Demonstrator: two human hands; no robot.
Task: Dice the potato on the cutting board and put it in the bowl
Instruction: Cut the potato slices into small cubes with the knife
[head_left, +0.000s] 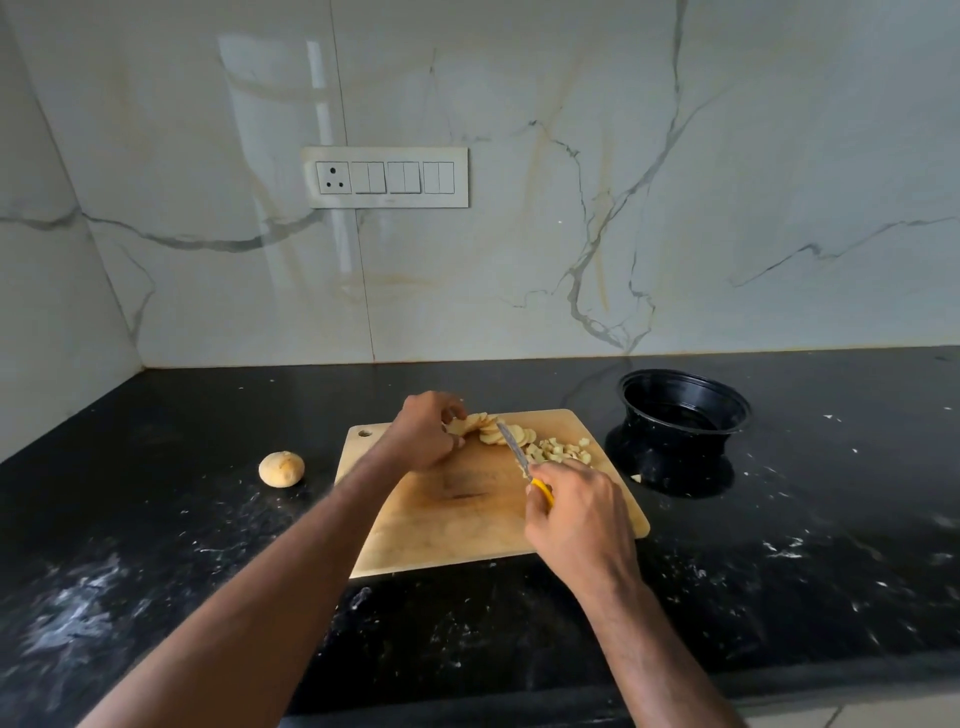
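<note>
Across the lower frame runs a black speckled counter (779, 571) under a marble wall (571, 156) with a switch plate (385, 177). At centre, on the board (457, 519), my left hand (423, 431) pinches potato slices (488, 428); my right hand (579, 512) grips the knife (514, 449) beside the dice (561, 451). Right of the board, the bowl (683, 410); left, a whole potato (281, 468).

Both arms extended forward; left hand (423, 431) fingers curled in pinch; right hand (576, 512) fisted, fingers wrapped tight.

Switch panel (385, 177) on marble wall (675, 182).
</note>
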